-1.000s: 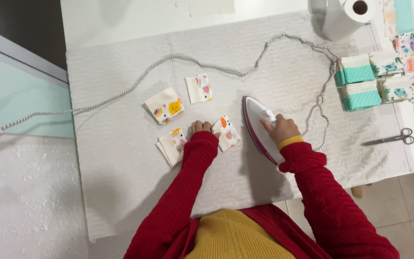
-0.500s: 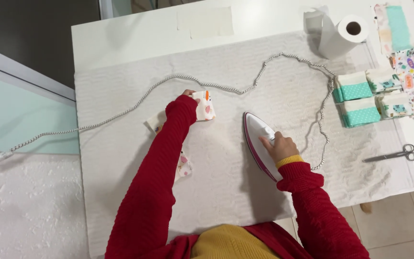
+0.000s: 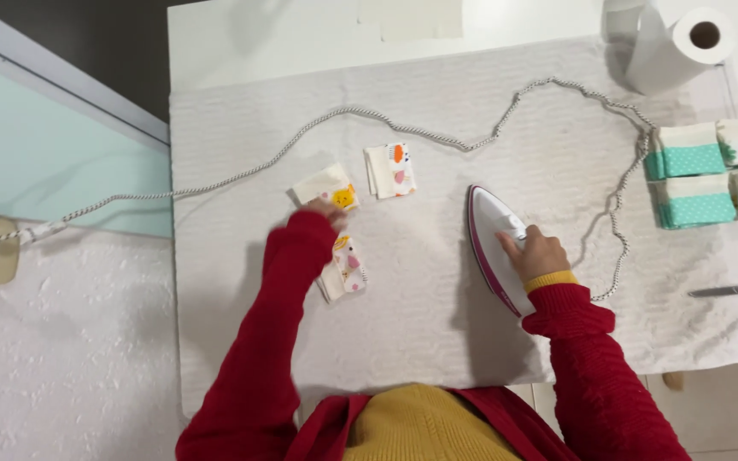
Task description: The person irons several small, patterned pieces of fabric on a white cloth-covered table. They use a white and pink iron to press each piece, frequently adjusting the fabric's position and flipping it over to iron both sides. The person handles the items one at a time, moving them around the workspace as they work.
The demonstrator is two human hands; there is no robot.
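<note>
We look straight down on a table (image 3: 215, 51) spread with a white textured cloth (image 3: 437, 324). Our right hand (image 3: 536, 253) is clenched around the handle of the iron (image 3: 495, 248), a white one with a magenta rim, standing on its edge on the cloth with the point aimed away from us. Its braided cord (image 3: 437, 138) snakes across the top of the cloth and off to the left, while another loop hangs down just right of the iron.

Our left hand (image 3: 325, 210) reaches out in a red sleeve, fingers resting on a small folded patch (image 3: 328, 188), white with a yellow cartoon animal print. The hand is blurred and mostly hidden by the sleeve, so we cannot tell whether it pinches the patch or only presses it. A second patch (image 3: 390, 170), with orange and pink figures, lies just to the right, apart from the hand. A third patch (image 3: 345, 270), pink and yellow print, peeks out from under our forearm, nearer to us.

Along the right edge sit stacks (image 3: 687, 175) of folded teal-and-white fabric, a paper roll (image 3: 681, 43) at the top corner, and scissors (image 3: 736, 290) at the frame edge.
</note>
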